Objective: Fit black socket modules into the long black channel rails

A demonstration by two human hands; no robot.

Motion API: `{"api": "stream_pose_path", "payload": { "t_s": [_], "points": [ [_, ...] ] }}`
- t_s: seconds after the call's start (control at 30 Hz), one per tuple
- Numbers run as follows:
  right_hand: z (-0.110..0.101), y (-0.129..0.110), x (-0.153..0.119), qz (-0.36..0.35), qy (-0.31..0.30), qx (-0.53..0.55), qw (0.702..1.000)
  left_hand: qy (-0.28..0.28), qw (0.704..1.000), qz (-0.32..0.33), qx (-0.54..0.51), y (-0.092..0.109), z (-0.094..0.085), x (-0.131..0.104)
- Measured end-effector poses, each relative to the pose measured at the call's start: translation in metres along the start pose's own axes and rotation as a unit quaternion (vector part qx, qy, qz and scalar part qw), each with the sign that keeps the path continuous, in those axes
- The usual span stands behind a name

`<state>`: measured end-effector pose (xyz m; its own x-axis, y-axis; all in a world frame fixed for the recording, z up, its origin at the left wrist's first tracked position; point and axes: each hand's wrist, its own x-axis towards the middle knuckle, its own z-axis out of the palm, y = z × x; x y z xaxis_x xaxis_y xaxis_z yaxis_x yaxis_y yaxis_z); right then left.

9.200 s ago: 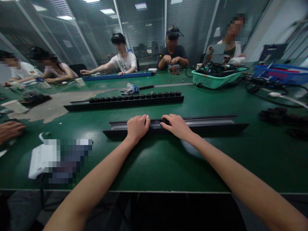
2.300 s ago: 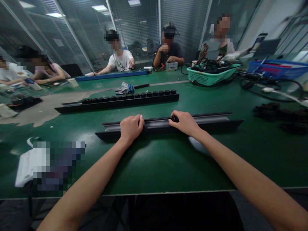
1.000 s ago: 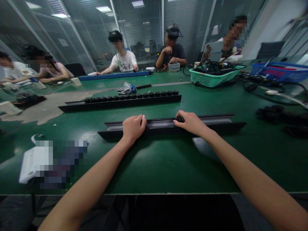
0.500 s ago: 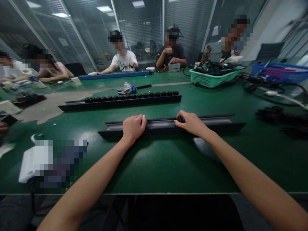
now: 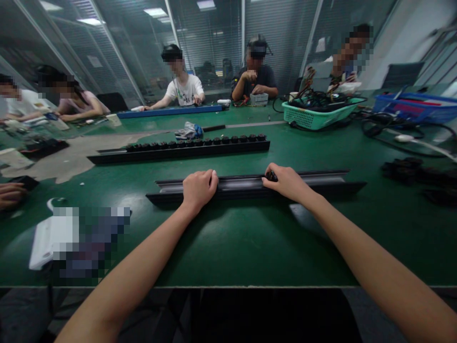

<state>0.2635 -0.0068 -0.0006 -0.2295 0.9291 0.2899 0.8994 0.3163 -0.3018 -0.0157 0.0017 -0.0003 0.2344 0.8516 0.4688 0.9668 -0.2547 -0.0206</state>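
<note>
A long black channel-shaped rail [image 5: 246, 183] with a pale inner face lies lengthwise across the green table in front of me. My left hand [image 5: 200, 190] is closed around its left part, thumb up, hiding what is under the fingers. Over the right half of the same rail is my right hand [image 5: 287, 182], its thumb and fingers pinching a small dark round part [image 5: 271, 176] at the channel. The part's details are mostly covered by the fingers.
Beyond lies a second black rail [image 5: 185, 153] with a row of black round parts. A green basket [image 5: 314, 118] of cables stands back right, dark parts [image 5: 407, 171] nearer. At left are a white device [image 5: 46, 238] and a co-worker's hand [image 5: 12, 194]. Other people sit around.
My right hand has shifted slightly right along the rail with the small part. My left hand stays in place. At the left edge, a co-worker's hand has come further into view.
</note>
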Motion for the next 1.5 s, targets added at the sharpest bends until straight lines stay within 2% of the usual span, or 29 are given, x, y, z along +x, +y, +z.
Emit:
{"api": "stream_pose_path", "payload": {
  "t_s": [0.37, 0.73, 1.5],
  "points": [
    [0.0021, 0.0017, -0.0013, -0.015, 0.002, -0.017, 1.0, 0.002, 1.0, 0.004, 0.018, 0.0008, -0.0004, 0.0003],
    [0.0021, 0.0057, 0.0003, -0.019, 0.002, 0.009, 1.0, 0.001, 1.0, -0.001, 0.01, 0.0014, -0.0002, 0.0001],
    [-0.0027, 0.0082, -0.0018, 0.004, 0.0, -0.013, 1.0, 0.004, 1.0, 0.0, 0.015, -0.0009, 0.0027, 0.0]
  ]
}}
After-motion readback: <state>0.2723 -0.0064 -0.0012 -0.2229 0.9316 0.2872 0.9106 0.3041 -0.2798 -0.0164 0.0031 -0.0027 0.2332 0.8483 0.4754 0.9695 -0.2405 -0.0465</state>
